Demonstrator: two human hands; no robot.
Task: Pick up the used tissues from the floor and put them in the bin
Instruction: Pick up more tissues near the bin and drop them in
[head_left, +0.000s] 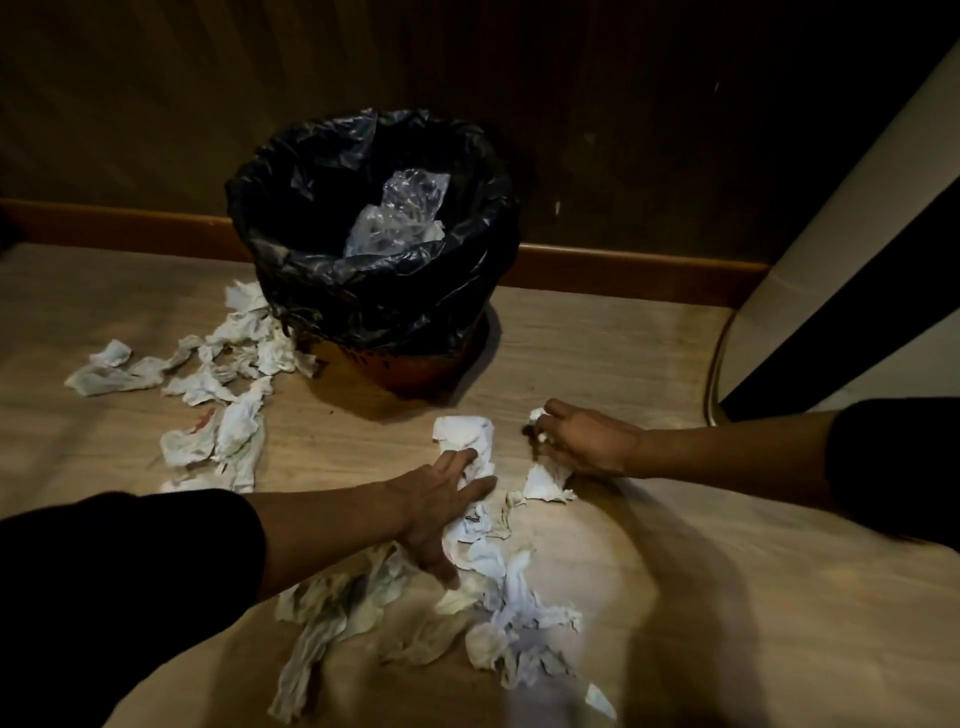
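Note:
A round bin (363, 322) lined with a black bag stands against the wall, with clear crumpled plastic (397, 215) inside. Several crumpled white tissues lie on the wooden floor: a heap left of the bin (228, 364), and a trail in front of me (498, 587). My left hand (441, 512) lies spread over the trail, its fingers touching a white tissue wad (465, 434). My right hand (582, 441) is low on the floor, fingers closed on a small tissue (537, 415), with another tissue (545, 480) under the palm.
A dark wooden wall with a brown skirting board (623, 267) runs behind the bin. A pale panel with a dark stripe and a brass-edged base (727, 353) stands at the right. Bare floor (597, 353) lies between the bin and that panel.

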